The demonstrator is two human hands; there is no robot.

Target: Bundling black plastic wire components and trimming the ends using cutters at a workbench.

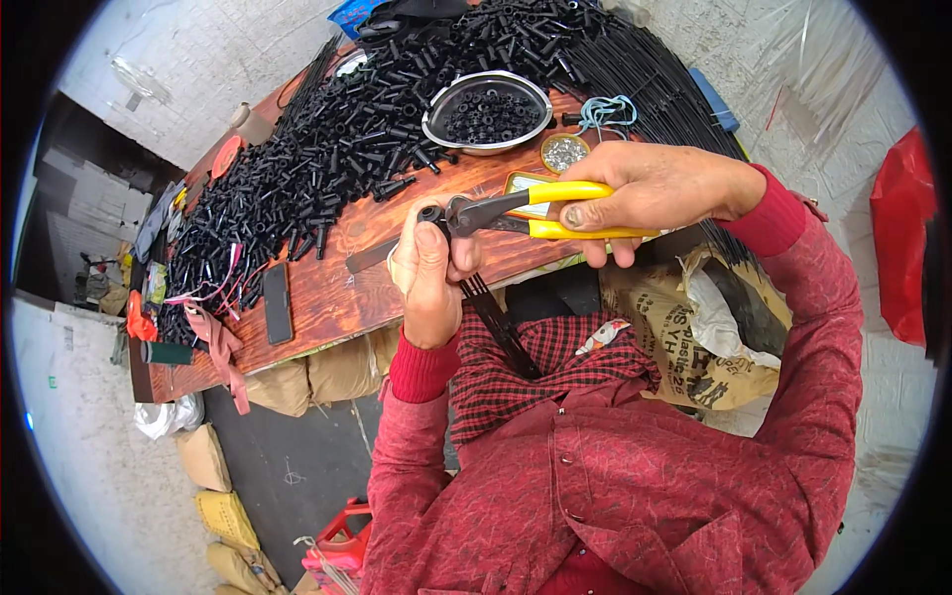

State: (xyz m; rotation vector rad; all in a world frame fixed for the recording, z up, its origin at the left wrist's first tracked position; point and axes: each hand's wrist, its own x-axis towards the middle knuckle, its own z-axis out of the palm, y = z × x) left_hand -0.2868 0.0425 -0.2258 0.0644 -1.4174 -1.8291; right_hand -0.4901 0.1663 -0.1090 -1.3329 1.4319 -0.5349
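My left hand [428,273] is closed around a black tubular plastic part [432,215], its round end poking up past the thumb. Thin black rods [501,332] run from below that hand down to the checked cloth on my lap. In my right hand [659,188] is a pair of yellow-handled pliers [570,192], gripped by both handles. The dark jaws meet the side of the black part, close to my left fingertips. What exactly lies between the jaws is too small to tell.
A big heap of black plastic tube parts [347,129] covers the far side of the wooden table [367,223]. Among it stand a metal bowl [548,114] of black rings and a small round container [565,152] of silvery bits. Long black rods [645,89] lie right; a dark phone-like slab [278,302] lies left.
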